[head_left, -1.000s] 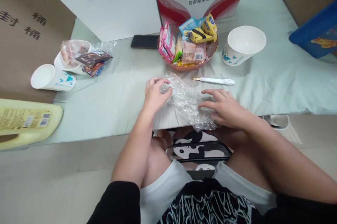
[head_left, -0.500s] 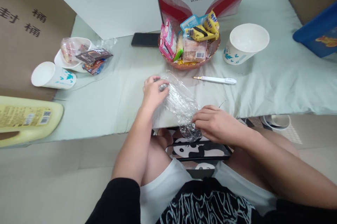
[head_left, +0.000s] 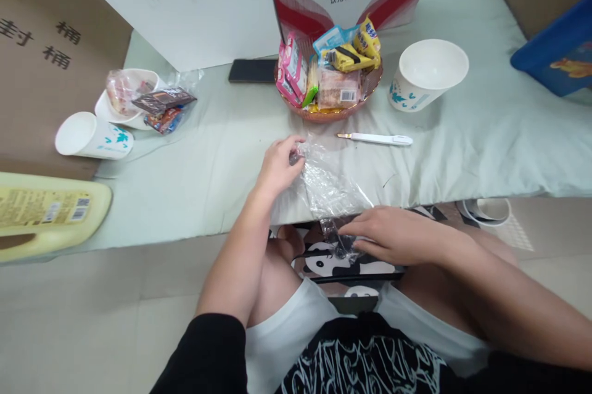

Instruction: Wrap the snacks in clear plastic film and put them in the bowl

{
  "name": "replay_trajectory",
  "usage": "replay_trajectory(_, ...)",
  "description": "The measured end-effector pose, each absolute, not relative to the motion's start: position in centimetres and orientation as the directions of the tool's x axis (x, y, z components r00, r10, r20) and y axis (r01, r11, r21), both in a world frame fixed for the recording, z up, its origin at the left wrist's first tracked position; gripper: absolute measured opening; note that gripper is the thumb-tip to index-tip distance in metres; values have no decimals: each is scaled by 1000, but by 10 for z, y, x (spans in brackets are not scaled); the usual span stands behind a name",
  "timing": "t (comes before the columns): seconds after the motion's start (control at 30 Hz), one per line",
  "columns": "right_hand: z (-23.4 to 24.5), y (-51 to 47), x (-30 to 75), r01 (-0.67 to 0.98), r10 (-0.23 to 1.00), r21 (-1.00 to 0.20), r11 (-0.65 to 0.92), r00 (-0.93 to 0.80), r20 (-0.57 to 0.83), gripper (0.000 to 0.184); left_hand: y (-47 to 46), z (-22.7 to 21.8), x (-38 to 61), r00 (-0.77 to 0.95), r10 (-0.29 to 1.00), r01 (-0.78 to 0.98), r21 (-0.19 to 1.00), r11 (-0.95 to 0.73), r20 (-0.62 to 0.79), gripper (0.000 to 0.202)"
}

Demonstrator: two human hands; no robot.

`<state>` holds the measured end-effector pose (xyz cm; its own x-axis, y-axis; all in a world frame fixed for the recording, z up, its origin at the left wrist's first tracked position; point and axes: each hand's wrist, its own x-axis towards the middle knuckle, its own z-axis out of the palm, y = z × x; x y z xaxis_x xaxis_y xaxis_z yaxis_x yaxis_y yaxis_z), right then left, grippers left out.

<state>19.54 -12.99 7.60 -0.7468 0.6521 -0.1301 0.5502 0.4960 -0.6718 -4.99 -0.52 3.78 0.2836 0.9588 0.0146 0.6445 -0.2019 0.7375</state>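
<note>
A crumpled clear plastic bag (head_left: pixel 330 187) lies stretched over the front edge of the pale green cloth-covered table (head_left: pixel 194 172). My left hand (head_left: pixel 278 167) pinches its far end on the table. Below the table edge, above my lap, my right hand (head_left: pixel 386 235) grips the bag's near end with closed fingers. The bag is pulled long between the two hands.
A bowl of wrapped snacks (head_left: pixel 329 76) stands behind the bag, a white knife (head_left: pixel 377 139) in front of it, a paper cup (head_left: pixel 428 76) to the right. A phone (head_left: pixel 253 71), a tipped cup (head_left: pixel 92 135), a plate with wrappers (head_left: pixel 139 101) and a yellow jug (head_left: pixel 46 212) sit left.
My right hand has closed on the bag's near end and drawn it down past the table edge. The left hand has shifted slightly right, and the bag is stretched longer.
</note>
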Motion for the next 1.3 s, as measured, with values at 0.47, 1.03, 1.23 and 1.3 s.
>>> replay_trajectory(0.47, 43, -75, 194, 498, 957, -867, 34, -267, -115, 24, -14, 48, -44, 340, 940, 135, 987, -81, 31, 43)
replay_trajectory(1.03, 46, -68, 187, 49, 996, -996, -79, -26, -80, 29, -20, 42, -20, 330, 879, -332, 830, 448, -343, 42)
replay_trajectory(1.23, 46, -68, 185, 106, 999, -993, -52, -5, -53, 26, -20, 53, -30, 508, 782, -225, 821, 524, -360, 61)
replay_trajectory(1.3, 45, -68, 185, 138, 999, -990, -34, 9, -33, 25, -21, 53, -29, 484, 772, -108, 847, 520, -412, 50)
